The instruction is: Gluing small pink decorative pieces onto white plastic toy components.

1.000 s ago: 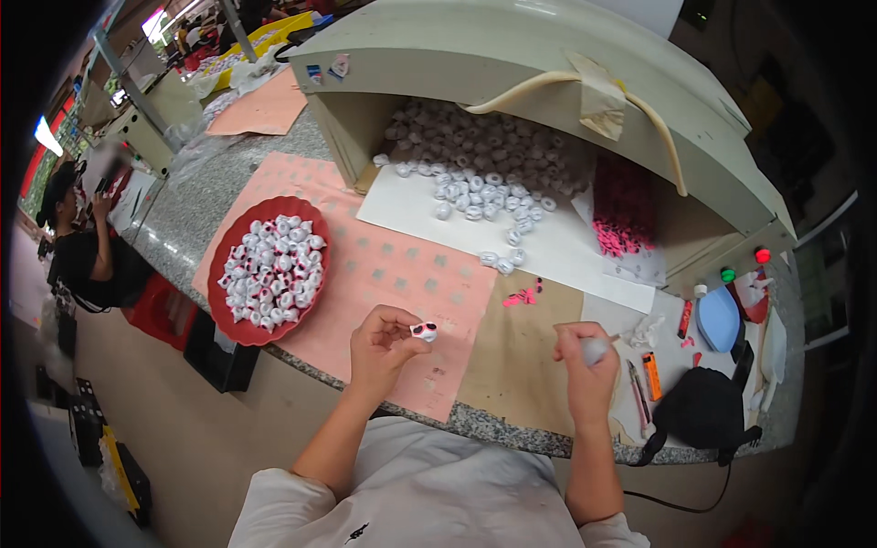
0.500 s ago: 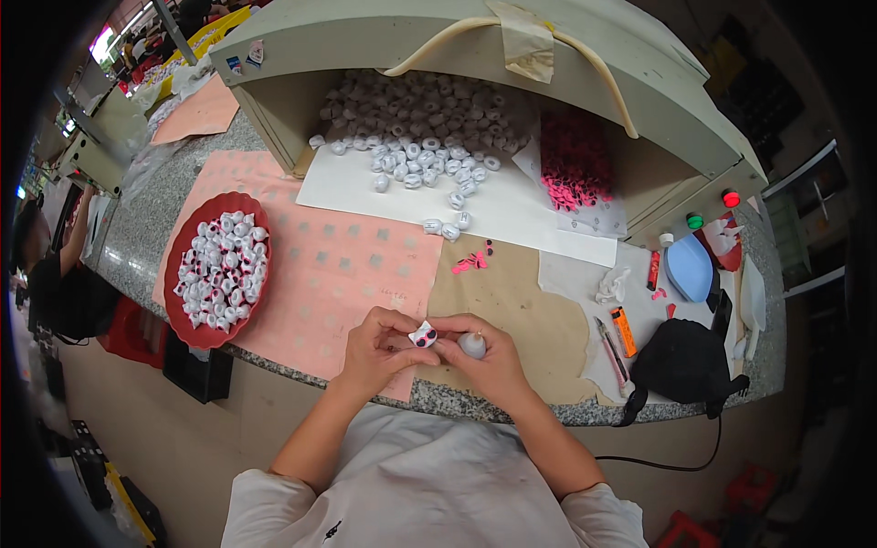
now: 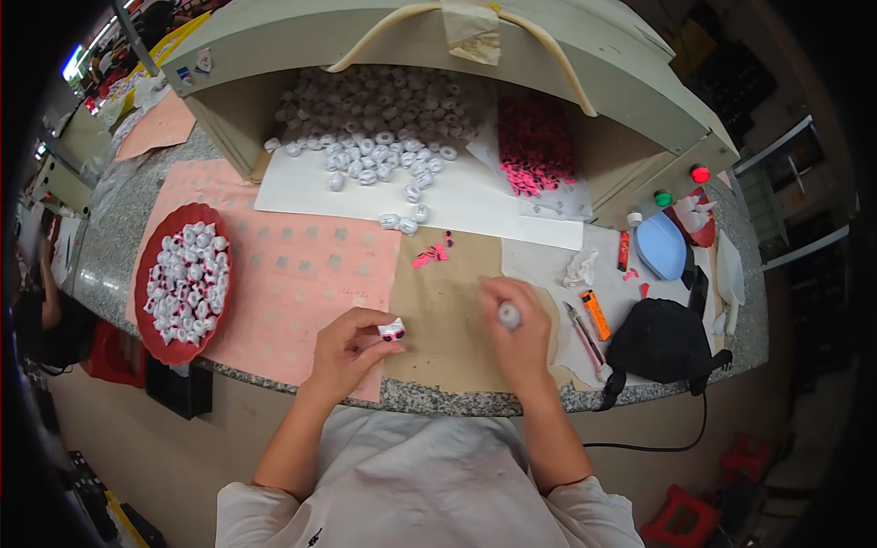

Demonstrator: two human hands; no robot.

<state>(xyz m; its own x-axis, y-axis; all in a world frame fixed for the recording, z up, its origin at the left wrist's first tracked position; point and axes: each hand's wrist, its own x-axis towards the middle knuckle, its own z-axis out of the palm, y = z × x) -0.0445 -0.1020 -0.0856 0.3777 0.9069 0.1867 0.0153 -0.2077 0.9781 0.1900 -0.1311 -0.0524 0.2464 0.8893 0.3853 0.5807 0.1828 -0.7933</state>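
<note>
The left hand (image 3: 343, 356) pinches a small white-and-pink piece (image 3: 392, 330) above the brown paper sheet's (image 3: 457, 306) left edge; slackening could drop it. The blurred right hand (image 3: 523, 345), over its right side, grips a whitish rounded bottle (image 3: 509, 316); oversqueezing might drip.

Red plastic bowl (image 3: 167, 351), matt brown paper (image 3: 448, 342)

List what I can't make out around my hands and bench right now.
In the head view:
Right hand: exact finger positions, smeared by motion blur.
Pale object: most of it, hidden inside that hand.
White piece: gripped side, covered by the left hand.
Heaped pink pieces: single shapes, too small and crowded.
</note>
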